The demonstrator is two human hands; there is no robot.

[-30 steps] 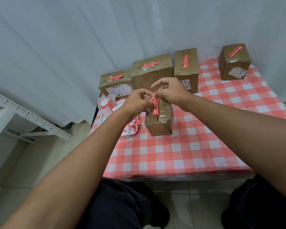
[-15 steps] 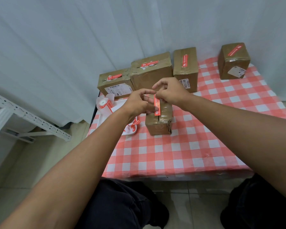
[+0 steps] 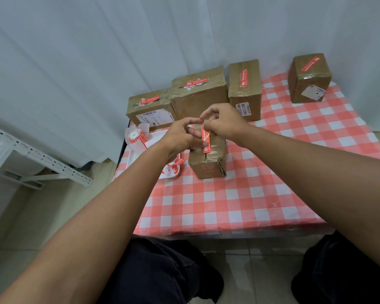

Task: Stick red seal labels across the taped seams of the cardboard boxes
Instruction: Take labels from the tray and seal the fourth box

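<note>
Small brown taped cardboard box (image 3: 207,160) sits mid desk (image 3: 239,207) on the red-white check cloth. Narrow red seal label (image 3: 205,141) lies along its top. Right hand (image 3: 223,125) pinches the label's far end, left hand (image 3: 182,137) w/ fingers loosely spread, thumb touching the label's side.

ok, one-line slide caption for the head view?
Both hands lay a red seal label on the near cardboard box; four sealed boxes behind.
</note>
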